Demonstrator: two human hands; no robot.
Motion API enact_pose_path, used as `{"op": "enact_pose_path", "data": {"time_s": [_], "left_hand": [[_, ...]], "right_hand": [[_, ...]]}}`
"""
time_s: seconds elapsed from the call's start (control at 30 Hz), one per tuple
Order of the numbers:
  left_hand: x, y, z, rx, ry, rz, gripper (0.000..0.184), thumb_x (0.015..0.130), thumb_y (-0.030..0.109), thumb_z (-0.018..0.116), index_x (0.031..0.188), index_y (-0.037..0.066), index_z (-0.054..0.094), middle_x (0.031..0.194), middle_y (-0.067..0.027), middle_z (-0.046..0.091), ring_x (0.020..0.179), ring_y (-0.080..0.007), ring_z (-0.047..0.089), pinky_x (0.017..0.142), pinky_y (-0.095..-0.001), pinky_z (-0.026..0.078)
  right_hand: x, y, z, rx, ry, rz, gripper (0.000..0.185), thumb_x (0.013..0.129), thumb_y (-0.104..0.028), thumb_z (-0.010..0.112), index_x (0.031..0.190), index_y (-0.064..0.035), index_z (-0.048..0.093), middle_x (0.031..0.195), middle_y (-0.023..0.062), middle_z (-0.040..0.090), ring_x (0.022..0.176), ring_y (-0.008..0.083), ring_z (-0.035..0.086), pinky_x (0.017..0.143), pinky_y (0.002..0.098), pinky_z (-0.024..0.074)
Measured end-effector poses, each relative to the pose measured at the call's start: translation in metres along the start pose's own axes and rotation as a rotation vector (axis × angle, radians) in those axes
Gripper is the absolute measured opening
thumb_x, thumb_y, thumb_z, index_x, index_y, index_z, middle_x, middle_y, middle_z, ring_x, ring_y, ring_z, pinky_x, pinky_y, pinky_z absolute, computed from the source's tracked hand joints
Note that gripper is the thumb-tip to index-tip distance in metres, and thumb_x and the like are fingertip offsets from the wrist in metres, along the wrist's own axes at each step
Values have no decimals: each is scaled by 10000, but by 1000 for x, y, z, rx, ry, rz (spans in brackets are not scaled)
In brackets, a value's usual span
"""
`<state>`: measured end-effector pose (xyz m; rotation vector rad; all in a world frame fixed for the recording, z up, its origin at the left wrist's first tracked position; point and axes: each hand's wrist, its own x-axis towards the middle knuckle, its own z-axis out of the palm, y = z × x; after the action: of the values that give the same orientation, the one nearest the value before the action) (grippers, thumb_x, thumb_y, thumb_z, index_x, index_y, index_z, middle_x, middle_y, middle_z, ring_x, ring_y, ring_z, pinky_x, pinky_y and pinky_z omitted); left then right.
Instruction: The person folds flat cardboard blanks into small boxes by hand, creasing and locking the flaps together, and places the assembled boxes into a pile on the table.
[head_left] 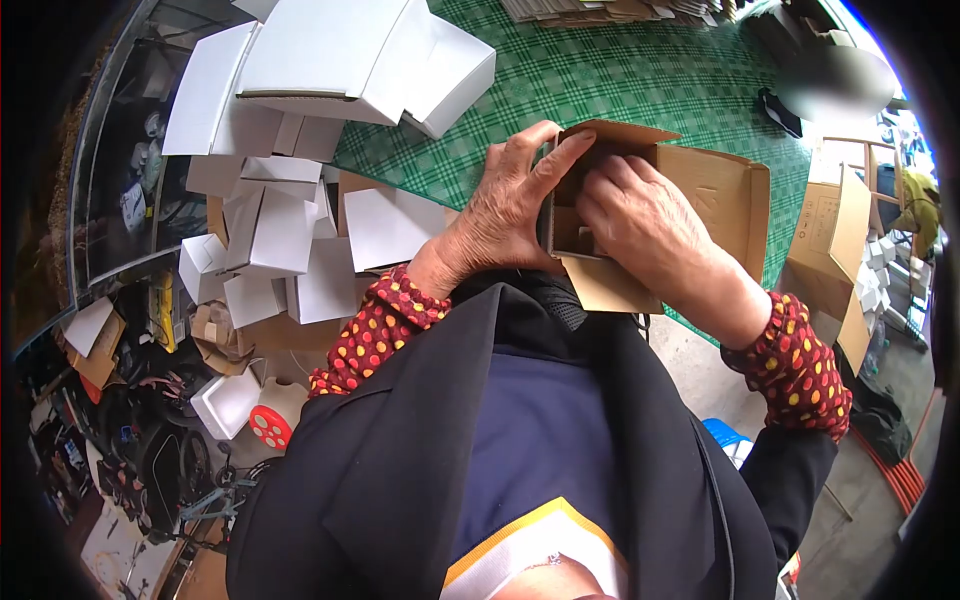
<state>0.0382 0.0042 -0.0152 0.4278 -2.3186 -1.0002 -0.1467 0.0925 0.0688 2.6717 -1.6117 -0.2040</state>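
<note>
A small cardboard box (705, 190), brown inside with its flaps folded out, is at the table edge close to my body. My left hand (515, 195) grips its left wall, with the thumb over the upper edge and the fingers around the outside. My right hand (645, 215) reaches into the opening with its fingers bent and pressed together. The fingertips are hidden inside, so whatever they hold or press cannot be made out. A lower flap (608, 285) sticks out toward me beneath the right wrist.
A green plaid cloth (420, 165) covers the table. White boxes (320, 60) are piled at its left, with more boxes (270, 225) lower down. Flat cardboard (610, 10) is stacked at the back. A large open carton (830, 220) and a person (915, 200) are at the right.
</note>
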Motion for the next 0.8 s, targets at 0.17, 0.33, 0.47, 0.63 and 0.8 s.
{"op": "enact_pose_path", "data": {"time_s": [0.17, 0.33, 0.47, 0.63, 0.8], "left_hand": [[-1, 0, -1, -1, -18, 7, 1376, 387, 280, 947, 1612, 232, 321, 1502, -136, 356, 1316, -319, 414, 1076, -425, 319], [1, 3, 1, 6, 1, -1, 1365, 392, 296, 949, 1607, 230, 330, 1488, -137, 364, 1302, -317, 419, 1070, -425, 320], [0, 3, 3, 3, 22, 13, 1356, 395, 309, 951, 1601, 231, 338, 1480, -139, 369, 1290, -319, 423, 1067, -424, 322], [-1, 3, 10, 0, 66, 29, 1342, 396, 322, 953, 1592, 234, 351, 1475, -144, 373, 1275, -327, 430, 1066, -425, 324], [-2, 6, 9, -3, 56, 13, 1327, 396, 322, 954, 1583, 237, 366, 1474, -148, 377, 1262, -338, 437, 1069, -434, 326]], "right_hand": [[-5, -1, 2, 177, 79, 56, 108, 854, -112, 627, 916, -35, 671, 914, 124, 671, 808, 255, 634, 760, 369, 538], [4, -6, 7, 163, -30, 259, 188, 871, -85, 608, 1040, -4, 616, 904, 150, 666, 734, 303, 671, 652, 412, 561], [14, -14, 13, 70, -72, 374, 274, 885, -76, 598, 1143, 10, 567, 876, 161, 663, 680, 335, 685, 595, 444, 559], [15, -8, 22, 157, -17, 318, 367, 890, -98, 614, 1226, 12, 515, 836, 162, 663, 649, 348, 687, 582, 456, 553], [14, -2, 24, 356, -50, 287, 422, 870, -116, 654, 1242, 18, 503, 836, 173, 676, 663, 347, 689, 581, 452, 552]]}}
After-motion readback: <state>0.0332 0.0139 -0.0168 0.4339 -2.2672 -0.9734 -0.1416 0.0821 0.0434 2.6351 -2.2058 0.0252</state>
